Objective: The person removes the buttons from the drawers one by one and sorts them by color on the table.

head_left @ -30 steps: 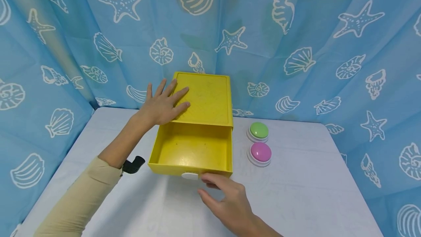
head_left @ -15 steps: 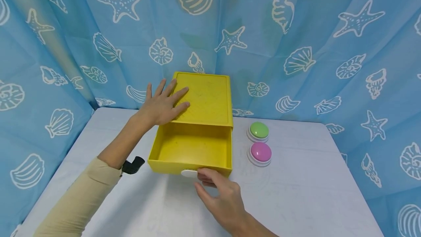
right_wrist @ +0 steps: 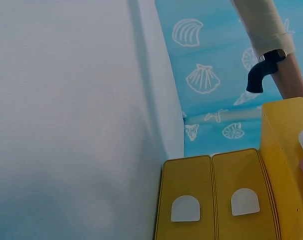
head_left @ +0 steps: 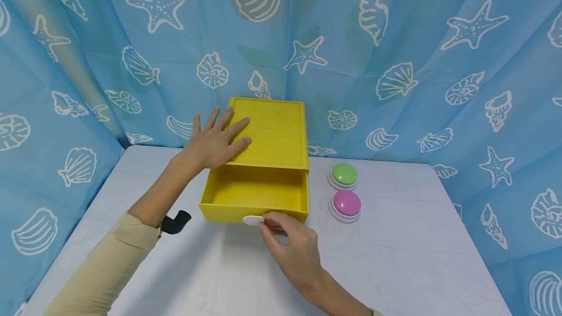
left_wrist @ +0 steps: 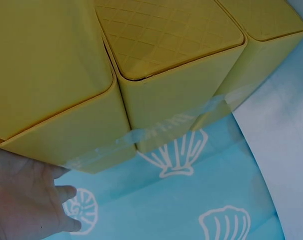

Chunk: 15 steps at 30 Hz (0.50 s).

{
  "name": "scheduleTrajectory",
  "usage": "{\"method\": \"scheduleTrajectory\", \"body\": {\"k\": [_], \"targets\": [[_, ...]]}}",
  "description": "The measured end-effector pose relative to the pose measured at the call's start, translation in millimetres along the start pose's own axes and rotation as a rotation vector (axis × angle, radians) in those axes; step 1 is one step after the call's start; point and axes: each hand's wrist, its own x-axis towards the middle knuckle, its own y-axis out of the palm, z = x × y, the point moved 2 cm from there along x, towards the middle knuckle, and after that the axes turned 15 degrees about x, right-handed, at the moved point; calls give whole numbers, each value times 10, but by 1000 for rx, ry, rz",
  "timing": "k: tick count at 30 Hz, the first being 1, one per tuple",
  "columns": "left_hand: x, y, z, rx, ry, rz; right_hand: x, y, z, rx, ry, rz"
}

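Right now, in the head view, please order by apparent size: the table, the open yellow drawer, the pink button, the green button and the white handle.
1. Table
2. Open yellow drawer
3. Pink button and green button: nearly alike; nearness makes their order unsure
4. White handle, its visible part

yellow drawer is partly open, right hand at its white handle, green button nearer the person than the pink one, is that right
No: the head view shows the pink button nearer, the green button beyond it. The yellow drawer is partly open, the right hand at its white handle.
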Motion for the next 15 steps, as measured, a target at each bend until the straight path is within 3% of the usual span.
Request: {"method": "scheduleTrajectory", "body": {"k": [15], "targets": [[0, 7, -5, 8, -5, -1, 166, 27, -201, -21, 59, -39]]}}
